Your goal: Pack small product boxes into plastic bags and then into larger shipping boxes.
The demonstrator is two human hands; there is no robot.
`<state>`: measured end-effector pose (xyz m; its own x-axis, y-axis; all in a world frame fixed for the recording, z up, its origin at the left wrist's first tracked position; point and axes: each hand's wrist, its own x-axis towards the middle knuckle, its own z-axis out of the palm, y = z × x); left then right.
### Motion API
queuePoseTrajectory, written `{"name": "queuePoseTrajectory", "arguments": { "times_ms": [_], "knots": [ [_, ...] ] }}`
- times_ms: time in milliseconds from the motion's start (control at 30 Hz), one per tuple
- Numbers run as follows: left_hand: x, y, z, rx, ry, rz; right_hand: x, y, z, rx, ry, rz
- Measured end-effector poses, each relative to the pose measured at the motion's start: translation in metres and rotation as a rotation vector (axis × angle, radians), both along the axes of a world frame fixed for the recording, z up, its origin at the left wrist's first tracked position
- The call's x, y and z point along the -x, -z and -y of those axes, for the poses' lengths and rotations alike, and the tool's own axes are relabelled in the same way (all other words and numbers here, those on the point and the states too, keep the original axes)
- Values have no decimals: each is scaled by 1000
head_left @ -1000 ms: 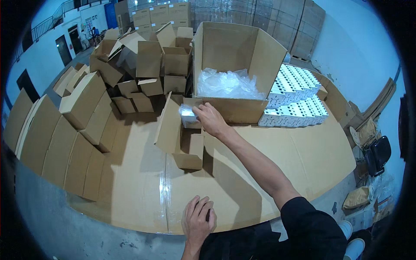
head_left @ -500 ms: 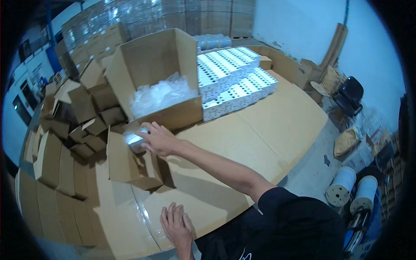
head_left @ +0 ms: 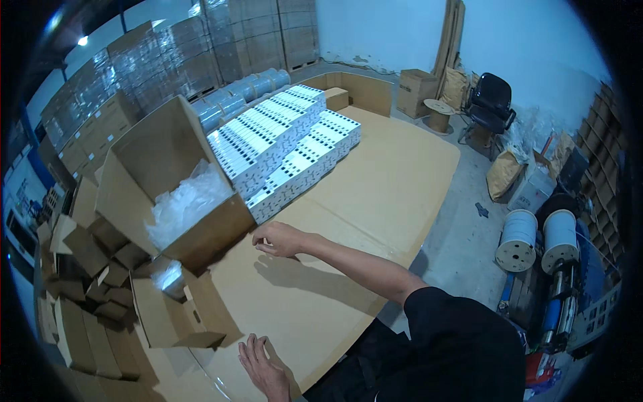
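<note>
My right hand (head_left: 278, 240) hovers over the cardboard-covered table, just in front of the stacked white boxes (head_left: 278, 127). Its fingers are loosely bent with nothing visible in them. My left hand (head_left: 264, 368) rests on the table near its front edge, fingers spread and holding nothing. To its left stands a small open carton (head_left: 161, 321), with a shiny item in clear plastic (head_left: 169, 277) inside at its far end. Behind that carton, a large open carton (head_left: 231, 224) holds crumpled clear plastic bags (head_left: 187, 204).
Several open cartons (head_left: 87, 244) crowd the left side. Wrapped rolls (head_left: 244, 97) lie behind the white boxes. Beyond the table's right edge are a black chair (head_left: 490, 100), white cable reels (head_left: 517, 241) and a paper sack (head_left: 504, 175) on the floor.
My right hand has let go of the plastic-wrapped item, leaving it in the small carton, and moved right toward the white boxes. My left hand stays on the table. The view has turned right.
</note>
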<state>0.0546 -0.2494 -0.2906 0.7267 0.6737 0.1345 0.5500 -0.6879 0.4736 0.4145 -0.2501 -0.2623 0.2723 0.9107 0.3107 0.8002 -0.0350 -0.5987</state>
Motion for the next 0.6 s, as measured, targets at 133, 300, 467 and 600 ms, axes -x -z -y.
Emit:
{"name": "queuePoseTrajectory", "arguments": {
  "times_ms": [133, 300, 467, 600],
  "knots": [
    [-39, 20, -20, -49, 81, 98, -59, -6, 15, -153, 139, 55],
    [-112, 17, -46, -115, 123, 189, -150, -33, 30, -442, 440, 104],
    [-168, 27, -86, -129, 101, 265, -259, -54, 38, -495, 630, 205],
    [-186, 30, -103, -97, 72, 299, -306, -68, 28, -306, 758, 208]
  ]
}}
